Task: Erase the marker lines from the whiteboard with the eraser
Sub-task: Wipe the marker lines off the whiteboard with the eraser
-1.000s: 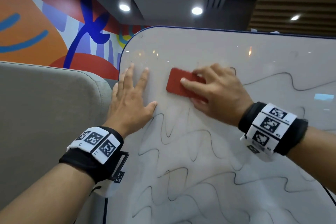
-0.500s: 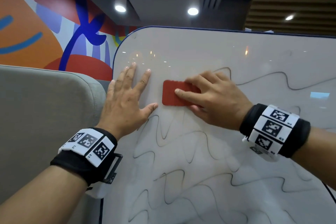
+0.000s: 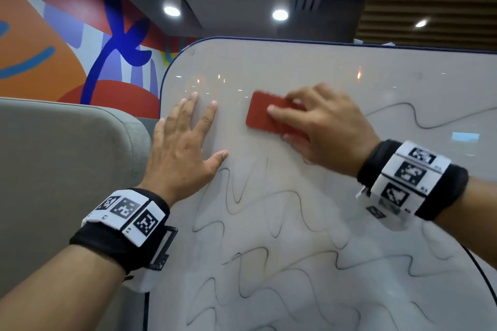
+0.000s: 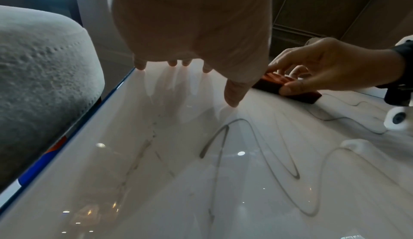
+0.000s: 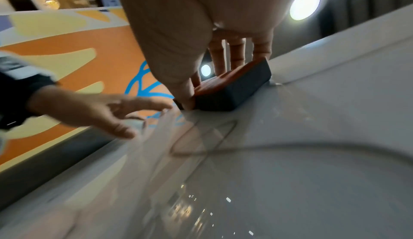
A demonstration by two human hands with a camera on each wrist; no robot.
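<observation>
The whiteboard fills the head view, and wavy black marker lines cover its lower half and right side. My right hand grips the red eraser, thumb on its near edge and fingers on the far side, and holds it flat on the board's upper middle. The right wrist view shows the eraser with its dark felt on the surface. My left hand lies flat with spread fingers near the board's left edge, just left of the eraser. In the left wrist view its fingertips touch the board.
A grey upholstered panel stands against the board's blue left edge. Behind it is a wall with an orange, red and blue mural. Ceiling spotlights reflect on the glossy board.
The right hand slid the eraser down and left, then back up across the upper middle of the board. The left hand stayed flat in place.
</observation>
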